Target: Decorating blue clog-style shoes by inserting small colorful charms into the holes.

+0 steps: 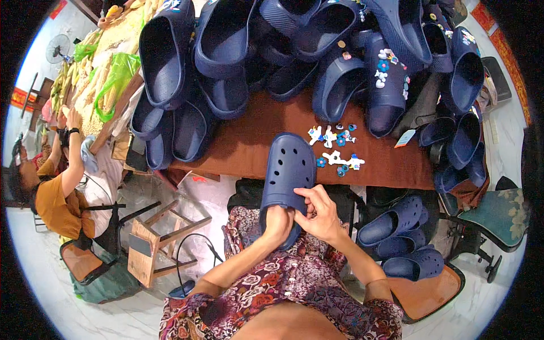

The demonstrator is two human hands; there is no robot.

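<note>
- Gripped at its heel end by the left hand (277, 222), fingers tucked inside the opening and closed round the rim: one navy blue moulded foam clog with round vent holes (289, 170), toe pointing away, resting partly on the near edge of the brown wooden table (255, 136) and partly over the lap
- Pinched shut just beside it, the right hand (322, 215), thumb and fingertips pressing at the clog's right-hand rim near the heel; whether a small piece sits between those fingers cannot be told
- Judged light and springy, a little bendable at the rim yet stiff enough in the sole to hold shape; matt surface, unlikely to slip; nothing fragile about it
- Best taken by the heel rim or across the sides of the sole, leaving the holed top free
- Further right on the table, just past the toe: a scatter of small white and blue shoe charms (335, 148), tiny, easy to lose, needing a fingertip pinch
- Behind, a heap of matching navy clogs (226, 51); at lower right, more navy clogs stacked on an orange seat (405, 238)
</note>
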